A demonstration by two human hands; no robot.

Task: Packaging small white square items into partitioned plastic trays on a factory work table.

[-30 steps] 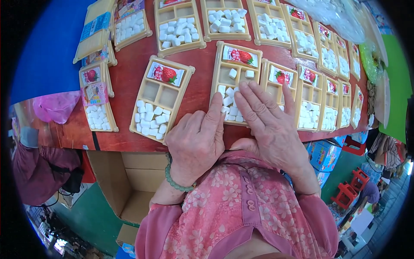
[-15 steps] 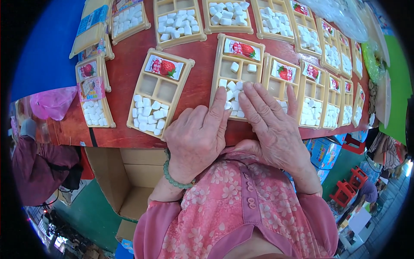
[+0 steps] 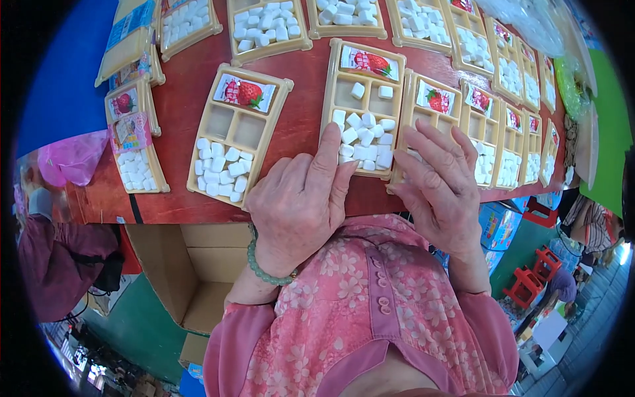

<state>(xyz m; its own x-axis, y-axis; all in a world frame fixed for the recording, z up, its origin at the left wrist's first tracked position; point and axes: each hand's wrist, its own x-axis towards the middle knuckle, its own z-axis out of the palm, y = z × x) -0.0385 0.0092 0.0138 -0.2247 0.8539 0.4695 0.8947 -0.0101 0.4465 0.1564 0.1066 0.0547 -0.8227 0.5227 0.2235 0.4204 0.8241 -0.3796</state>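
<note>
Left of center, a tilted tray [image 3: 248, 130] of white cubes [image 3: 215, 169] lies on the red table [image 3: 297, 119]. Beside it, the left hand [image 3: 288, 198] has its index finger straight, its thumb slightly apart and 3 fingers curled; I cannot tell whether these hold anything. The index fingertip overlaps the left edge of the center tray [image 3: 369, 105], which carries 1 packet [image 3: 372, 63] and more cubes. The right hand [image 3: 440, 188], thumb and fingers apart, is just right of it, partly covering the neighboring tray [image 3: 430, 118].
</note>
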